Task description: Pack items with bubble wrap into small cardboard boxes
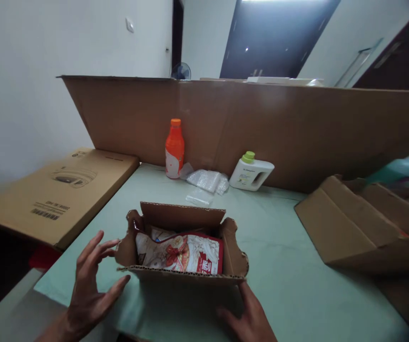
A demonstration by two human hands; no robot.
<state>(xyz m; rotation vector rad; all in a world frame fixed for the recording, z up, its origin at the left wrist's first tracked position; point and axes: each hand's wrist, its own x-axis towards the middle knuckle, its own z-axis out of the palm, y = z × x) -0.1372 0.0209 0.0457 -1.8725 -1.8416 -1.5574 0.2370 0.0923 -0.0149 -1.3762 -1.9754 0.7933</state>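
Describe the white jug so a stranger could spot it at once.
Look along the tall cardboard wall at the far edge of the green table. The white jug stands against it, right of the orange bottle and bubble wrap. Only it has a green cap and a cut-out handle.

plain white walls [19, 71] close in on the left, a small switch [129, 24] high up. a pale green desk [290, 266] fills the room's middle, a tall cardboard sheet [297, 128] standing along its far edge. behind it a dark door [276, 38] catches ceiling light, a fan [180, 71] peeking over.
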